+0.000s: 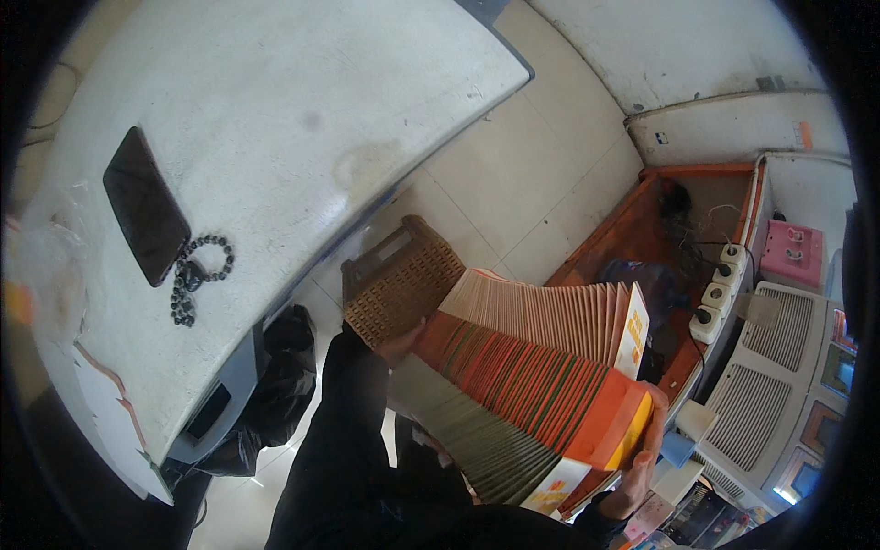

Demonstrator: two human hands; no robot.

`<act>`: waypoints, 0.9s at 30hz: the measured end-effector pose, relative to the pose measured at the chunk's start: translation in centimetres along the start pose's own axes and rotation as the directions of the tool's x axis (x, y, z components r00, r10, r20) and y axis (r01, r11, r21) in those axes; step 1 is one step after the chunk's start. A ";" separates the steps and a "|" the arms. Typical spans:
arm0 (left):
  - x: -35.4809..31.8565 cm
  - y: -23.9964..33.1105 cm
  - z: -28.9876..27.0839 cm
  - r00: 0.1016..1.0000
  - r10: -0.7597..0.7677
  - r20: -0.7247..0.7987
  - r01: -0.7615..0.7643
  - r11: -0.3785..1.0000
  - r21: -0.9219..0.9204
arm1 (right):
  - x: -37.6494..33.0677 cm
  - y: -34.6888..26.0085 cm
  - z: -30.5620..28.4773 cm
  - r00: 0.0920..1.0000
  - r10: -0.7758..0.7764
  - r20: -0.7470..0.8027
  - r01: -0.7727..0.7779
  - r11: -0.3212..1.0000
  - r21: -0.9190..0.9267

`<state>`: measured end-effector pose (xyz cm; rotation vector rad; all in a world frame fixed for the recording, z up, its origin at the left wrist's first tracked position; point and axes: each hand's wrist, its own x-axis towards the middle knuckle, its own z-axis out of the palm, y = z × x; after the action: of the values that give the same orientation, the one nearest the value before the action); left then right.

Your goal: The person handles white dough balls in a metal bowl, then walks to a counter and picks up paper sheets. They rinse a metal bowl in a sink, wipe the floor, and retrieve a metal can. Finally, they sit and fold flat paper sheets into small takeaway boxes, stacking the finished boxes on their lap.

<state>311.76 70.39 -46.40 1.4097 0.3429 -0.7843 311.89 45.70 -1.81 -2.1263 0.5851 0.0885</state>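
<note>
Three long rows of thin, flat paper packets lie side by side in front of me: a pale pink row (541, 314), a red-orange row with green edges (504, 376) and a grey-green row (467, 431). My left hand (401, 346) is at their left end, closed on the packets, its fingers partly hidden. At the other end my right hand (644, 456) wraps its fingers round the orange and yellow end packet. A brown woven basket (403, 284) with a handle slot stands against the rows' left end. How much of it lies under the packets is hidden.
A white table (302, 119) at left bears a black phone (147, 206) and a beaded bracelet (211, 259). Black plastic bags (286, 367) hang below its edge. At right are an orange-framed bin (596, 229), a power strip (717, 293), a pink box (793, 252) and white vented panels (747, 390).
</note>
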 end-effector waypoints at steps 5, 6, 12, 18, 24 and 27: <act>-4.6 -3.0 5.6 0.973 -0.101 -0.210 0.038 0.958 -0.284 | -3.9 1.8 -0.4 0.981 -0.192 0.016 0.184 0.911 -0.369; -5.1 -3.0 6.2 0.972 -0.119 -0.201 0.046 0.941 -0.335 | -4.7 2.0 -1.0 0.964 -0.253 0.080 0.264 0.887 -0.379; -4.6 1.5 9.4 0.992 -0.125 -0.022 0.088 0.805 -0.586 | -8.7 0.8 -8.6 0.914 -0.270 0.303 0.391 0.786 -0.479; -3.8 16.2 10.2 0.964 0.106 0.243 0.096 0.713 -0.694 | -10.9 -4.6 -14.3 0.868 -0.478 0.136 0.471 0.701 -0.536; -8.5 34.1 5.5 0.877 0.477 0.052 -0.343 0.699 -0.627 | -10.7 -13.3 -15.7 0.537 -0.834 -0.128 0.725 0.534 -0.435; -9.3 41.1 -0.2 0.806 0.591 -0.032 -0.488 0.633 -0.601 | -8.6 -20.1 -14.7 0.295 -0.930 -0.218 0.879 0.353 -0.320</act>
<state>332.54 71.86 -9.79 0.7672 -0.0024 -0.2393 310.84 46.94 24.49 -2.3112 -0.5771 -0.9879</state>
